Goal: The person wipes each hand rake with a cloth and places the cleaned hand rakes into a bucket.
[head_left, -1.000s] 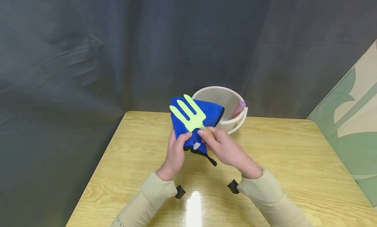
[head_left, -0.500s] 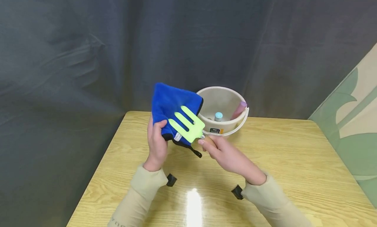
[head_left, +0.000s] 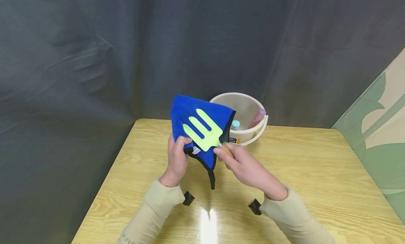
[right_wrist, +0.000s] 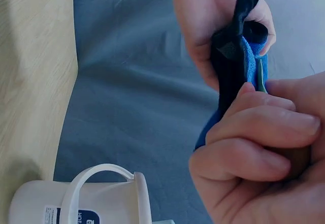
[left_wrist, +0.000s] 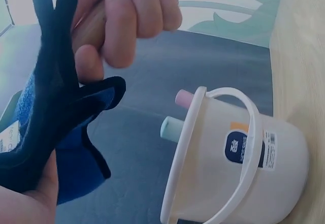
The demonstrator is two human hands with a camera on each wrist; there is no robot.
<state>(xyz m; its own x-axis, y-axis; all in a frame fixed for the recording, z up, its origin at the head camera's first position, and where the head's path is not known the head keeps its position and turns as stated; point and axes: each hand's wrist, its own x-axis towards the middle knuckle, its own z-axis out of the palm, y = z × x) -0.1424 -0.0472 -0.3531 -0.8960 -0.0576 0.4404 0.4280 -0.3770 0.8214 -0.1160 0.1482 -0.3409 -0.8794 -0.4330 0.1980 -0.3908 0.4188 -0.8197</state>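
My left hand [head_left: 178, 158] holds a blue cloth [head_left: 186, 110] with black edging, its thumb on top near a white label. A black hanging loop [head_left: 211, 179] dangles from the cloth's lower corner. In my right hand [head_left: 245, 163] is the wooden handle [head_left: 226, 149] of a bright yellow-green hand fork [head_left: 207, 135], fingers curled round it. The fork's three tines lie over the cloth, pointing up and left. Both things are held above the table. In the right wrist view the cloth [right_wrist: 223, 76] is seen edge-on beside the curled right fingers [right_wrist: 244, 158].
Behind the hands stands a white bucket [head_left: 245, 136] with its handle lowered to the front right. Inside it are a pink-purple tube [head_left: 257, 118] and something with a light blue cap [head_left: 235, 123]. A dark curtain [head_left: 202, 43] hangs behind the wooden table [head_left: 300, 159].
The left hand moved the cloth left off the fork, then back right beneath the tines. The right hand shifted only slightly, keeping its grip on the fork. The loop now hangs straight down.
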